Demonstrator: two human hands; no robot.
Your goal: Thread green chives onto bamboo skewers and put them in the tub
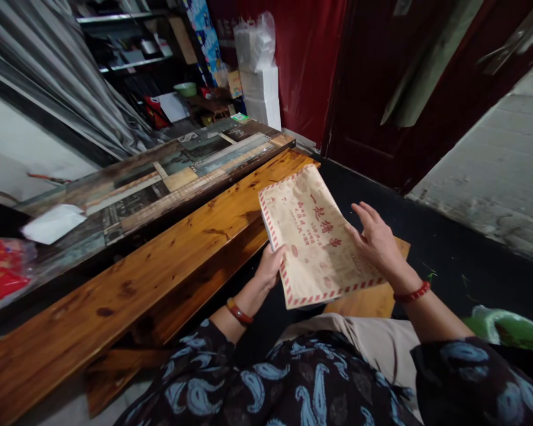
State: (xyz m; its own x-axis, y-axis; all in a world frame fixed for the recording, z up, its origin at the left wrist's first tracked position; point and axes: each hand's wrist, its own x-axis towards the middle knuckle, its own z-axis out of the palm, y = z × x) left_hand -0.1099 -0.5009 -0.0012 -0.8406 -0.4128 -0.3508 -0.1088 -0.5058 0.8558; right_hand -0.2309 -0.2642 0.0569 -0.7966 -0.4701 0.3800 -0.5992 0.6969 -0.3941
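Note:
A tan paper bag [313, 242] with red Chinese characters and a red-striped border lies flat and slightly creased above my lap. It looks layered at its left edge, but I cannot tell how many sheets or bags there are. My left hand [272, 266] is closed on the left edge, thumb on top and the other fingers hidden beneath. My right hand [377, 236] is at the right edge, its fingers stretched out and apart beyond the paper. Its thumb side touches the printed face.
A long wooden bench [160, 251] runs diagonally on the left, beside a patchwork-patterned table [177, 177]. On that table are a white paper [54, 223] and a red plastic package [2, 269]. A green container [509, 328] stands at lower right. White boxes [261, 89] are stacked at the back.

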